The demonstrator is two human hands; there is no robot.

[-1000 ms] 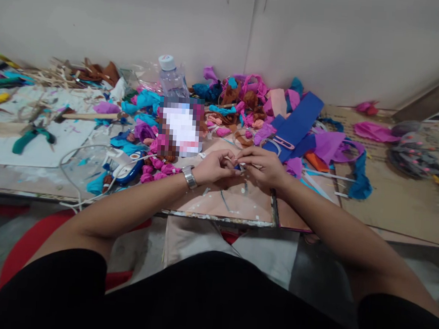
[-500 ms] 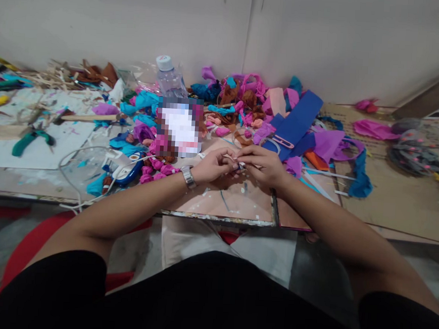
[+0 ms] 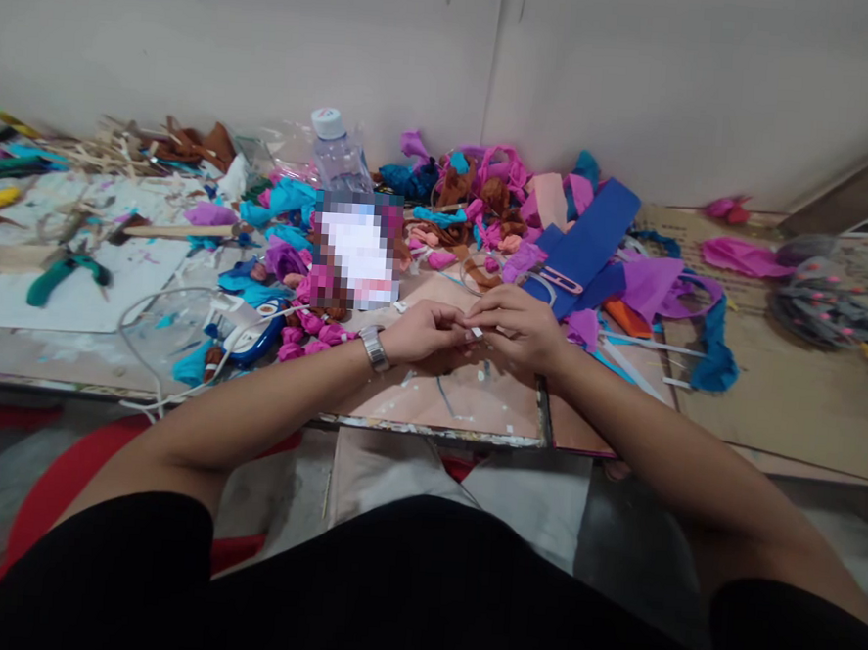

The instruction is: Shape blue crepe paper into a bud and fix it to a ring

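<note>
My left hand, with a metal watch on the wrist, meets my right hand above the front of the table. Both sets of fingertips are pinched together around a small white piece, too small to name. Most of what lies between the fingers is hidden. Just beyond my right hand are strips of blue crepe paper with a pink utility knife lying on them. A phone with a lit, blurred screen rests beyond my left hand, near bunched pink paper pieces.
A clear bottle stands behind the phone. Green-handled pliers and a hammer lie at left. A white cable loops over the table edge beside a blue device. A dark round holder with pink dots sits at right.
My left fingers have straightened a little and shifted against the right fingertips. The small white piece shows more clearly between them. The things on the table have stayed put.
</note>
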